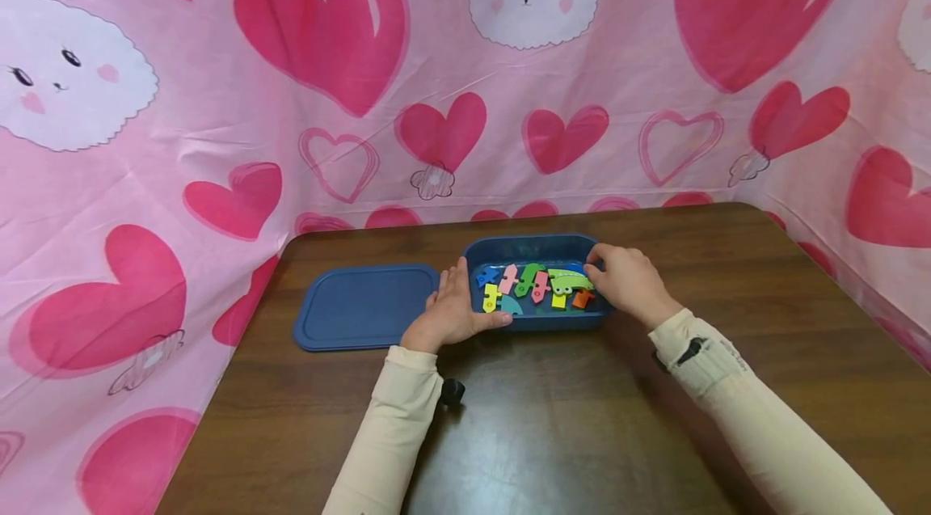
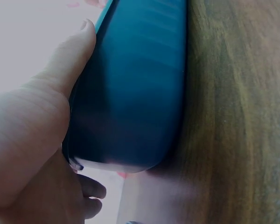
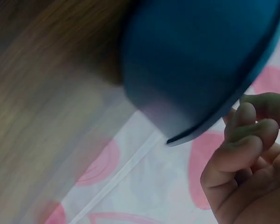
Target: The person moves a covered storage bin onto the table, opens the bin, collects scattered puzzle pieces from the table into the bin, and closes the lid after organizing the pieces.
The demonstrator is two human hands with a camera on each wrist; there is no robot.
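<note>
A dark blue box [image 1: 534,324] stands on the table, holding several colourful flat puzzle pieces. Among them are a light green crocodile-faced piece [image 1: 570,281], a pink piece [image 1: 508,279] and an orange piece [image 1: 583,299]. Along the box's left side lies my left hand [image 1: 452,309], fingers extended and thumb on the front rim; the left wrist view shows that thumb [image 2: 72,58] against the box's wall [image 2: 130,88]. At the right rim, my right hand [image 1: 627,280] has bent fingers [image 3: 238,156], its fingertips just inside the box. Whether they pinch anything is hidden.
A blue lid [image 1: 367,306] lies flat on the wooden table [image 1: 524,418], left of the box. Pink heart-patterned cloth [image 1: 436,38] hangs behind and beside the table. A small black object [image 1: 452,393] is at the left wrist.
</note>
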